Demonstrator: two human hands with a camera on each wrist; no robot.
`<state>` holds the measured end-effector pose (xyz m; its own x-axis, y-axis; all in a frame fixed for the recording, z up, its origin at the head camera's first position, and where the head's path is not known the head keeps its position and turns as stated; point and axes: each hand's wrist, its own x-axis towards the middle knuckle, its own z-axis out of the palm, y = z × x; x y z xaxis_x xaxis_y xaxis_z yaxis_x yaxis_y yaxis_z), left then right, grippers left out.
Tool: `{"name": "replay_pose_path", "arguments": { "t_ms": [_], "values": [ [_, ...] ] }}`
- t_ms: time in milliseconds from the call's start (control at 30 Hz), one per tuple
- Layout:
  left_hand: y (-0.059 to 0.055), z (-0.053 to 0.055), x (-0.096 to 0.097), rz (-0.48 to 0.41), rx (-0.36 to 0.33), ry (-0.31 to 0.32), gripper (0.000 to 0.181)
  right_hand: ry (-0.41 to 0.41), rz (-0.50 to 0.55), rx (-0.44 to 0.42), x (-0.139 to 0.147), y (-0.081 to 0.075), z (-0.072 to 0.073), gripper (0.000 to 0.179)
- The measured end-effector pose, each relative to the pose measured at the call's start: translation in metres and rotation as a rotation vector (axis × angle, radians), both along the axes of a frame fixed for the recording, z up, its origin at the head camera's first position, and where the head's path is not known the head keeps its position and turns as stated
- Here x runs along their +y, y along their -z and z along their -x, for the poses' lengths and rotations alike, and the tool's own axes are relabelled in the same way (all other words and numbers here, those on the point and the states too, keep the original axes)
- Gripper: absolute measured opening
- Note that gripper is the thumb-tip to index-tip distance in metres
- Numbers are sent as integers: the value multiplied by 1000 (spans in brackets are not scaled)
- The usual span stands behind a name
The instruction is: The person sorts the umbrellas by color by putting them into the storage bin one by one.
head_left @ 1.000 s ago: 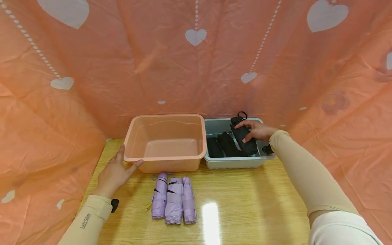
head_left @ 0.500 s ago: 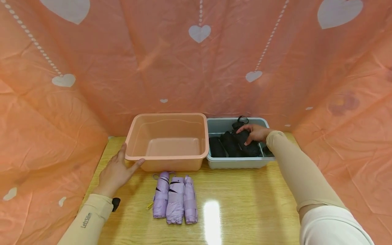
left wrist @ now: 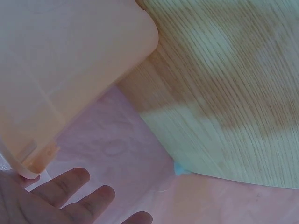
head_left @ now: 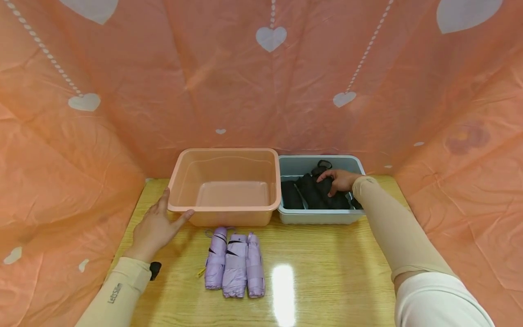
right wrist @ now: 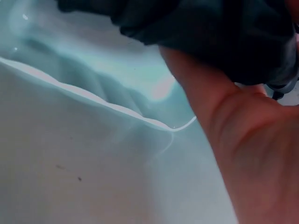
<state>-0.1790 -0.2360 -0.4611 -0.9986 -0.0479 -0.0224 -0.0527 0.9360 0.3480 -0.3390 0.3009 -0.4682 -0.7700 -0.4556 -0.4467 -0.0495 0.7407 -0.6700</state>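
Observation:
My right hand (head_left: 340,180) grips a black folded umbrella (head_left: 336,200) inside the grey-blue bin (head_left: 323,217). That umbrella's wrist loop shows near the bin's back wall. Other black folded umbrellas (head_left: 291,196) lie beside it on the left. In the right wrist view the thumb presses against the black fabric (right wrist: 224,42). My left hand (head_left: 153,229) rests at the front left corner of the orange bin (head_left: 229,218), thumb at the rim. The left wrist view shows its fingers (left wrist: 63,186) straight and spread by the rim. No contents show inside the orange bin.
Three lilac folded umbrellas (head_left: 234,265) lie side by side on the wooden table (head_left: 318,272), in front of the orange bin. Both bins stand side by side against a hanging orange cloth (head_left: 229,91) with white hearts, which also rises at both sides.
My right hand has lowered the black umbrella deeper into the grey-blue bin, beside the others. The left hand has stayed at the orange bin's corner. The head view has shifted slightly.

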Motion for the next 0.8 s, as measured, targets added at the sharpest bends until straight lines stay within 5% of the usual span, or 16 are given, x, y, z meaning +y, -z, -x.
{"name": "replay_pose_path", "arguments": {
  "t_ms": [800],
  "values": [
    [-1, 0, -1, -1, -11, 8, 111, 99, -148, -122, 4, 13, 4, 53]
  ]
}}
